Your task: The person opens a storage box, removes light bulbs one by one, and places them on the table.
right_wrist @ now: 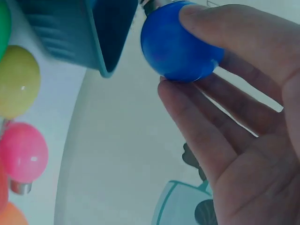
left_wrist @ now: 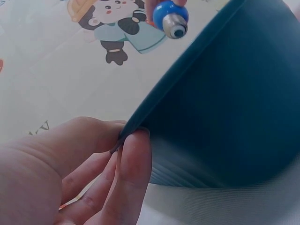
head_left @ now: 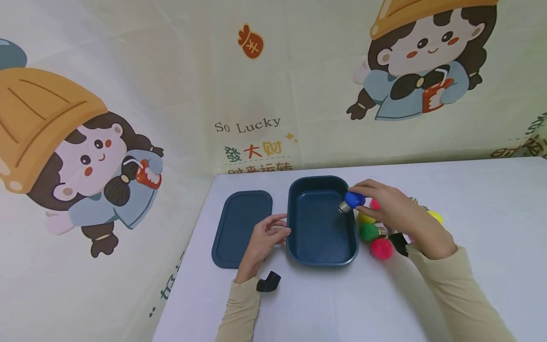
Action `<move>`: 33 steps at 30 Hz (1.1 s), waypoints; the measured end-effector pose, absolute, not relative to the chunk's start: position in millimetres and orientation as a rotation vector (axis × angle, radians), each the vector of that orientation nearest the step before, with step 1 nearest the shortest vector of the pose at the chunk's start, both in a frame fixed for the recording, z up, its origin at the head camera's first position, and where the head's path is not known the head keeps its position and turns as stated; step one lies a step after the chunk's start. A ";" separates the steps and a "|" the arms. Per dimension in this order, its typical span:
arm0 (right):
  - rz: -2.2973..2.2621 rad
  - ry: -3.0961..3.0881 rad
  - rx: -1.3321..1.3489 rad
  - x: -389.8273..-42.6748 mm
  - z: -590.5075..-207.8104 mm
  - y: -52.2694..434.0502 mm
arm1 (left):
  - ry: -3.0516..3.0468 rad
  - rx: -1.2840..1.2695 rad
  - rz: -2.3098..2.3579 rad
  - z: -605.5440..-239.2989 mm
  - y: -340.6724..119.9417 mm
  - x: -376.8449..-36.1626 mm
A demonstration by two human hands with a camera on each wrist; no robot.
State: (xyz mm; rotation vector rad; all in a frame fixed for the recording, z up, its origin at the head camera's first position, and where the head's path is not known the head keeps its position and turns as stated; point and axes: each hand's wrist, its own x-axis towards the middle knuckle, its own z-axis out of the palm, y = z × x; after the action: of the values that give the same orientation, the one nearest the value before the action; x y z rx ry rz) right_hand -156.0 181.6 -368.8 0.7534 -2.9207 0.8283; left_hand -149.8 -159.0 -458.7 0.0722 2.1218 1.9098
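A dark blue rectangular tray sits on the white table, and everything else is placed around it. The right hand holds a small blue light bulb over the tray's right rim, near its far corner. The fingertips pinch the round blue glass, and the metal screw base points left over the tray's hollow. In the right wrist view the fingers curl across the top of the bulb, with the tray's corner just beside it.

The left hand is at the tray's left wall. In the left wrist view its thumb and a fingertip press together on the thin rim, so it pinches that edge. The bulb hangs above the opposite side.

The matching dark blue lid lies flat on the table just left of the tray, beyond the left hand.

Right of the tray, partly under the right hand and sleeve, is a loose cluster of other coloured bulbs: a green one closest to the tray wall, a pink-red one nearer the person, a yellow one behind the green, and a yellow-green one farthest out. The hand hides some of the pile.

A cartoon-printed backdrop stands behind the table.
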 end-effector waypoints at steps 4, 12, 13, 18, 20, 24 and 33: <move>0.848 -2.917 0.754 -150.0 -368.7 193.1 | 2.123 0.068 1.901 -459.6 -158.9 -150.8; 0.907 -2.873 0.715 -137.4 -376.3 217.6 | 2.131 0.076 1.888 -458.9 -157.8 -149.4; 0.909 -2.878 0.706 -136.0 -376.8 220.3 | 2.129 0.073 1.891 -458.8 -157.8 -149.3; 0.887 -2.877 0.686 -130.5 -378.4 230.1 | 2.129 0.074 1.897 -459.2 -158.6 -148.3; 0.879 -2.883 0.679 -129.1 -378.8 232.8 | 2.131 0.079 1.898 -459.0 -159.2 -147.6; 0.867 -2.952 0.648 -127.4 -380.4 238.2 | 2.123 0.085 1.907 -458.8 -159.8 -147.1; 0.857 -3.057 0.616 -121.3 -382.6 253.2 | 2.102 0.102 1.929 -457.3 -159.1 -145.9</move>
State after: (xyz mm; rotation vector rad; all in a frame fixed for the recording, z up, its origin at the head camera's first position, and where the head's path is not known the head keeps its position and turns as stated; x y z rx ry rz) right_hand -121.3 253.2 -382.6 0.6163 -3.0574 0.8573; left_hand -145.9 -159.1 -457.3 0.1015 2.1022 1.9295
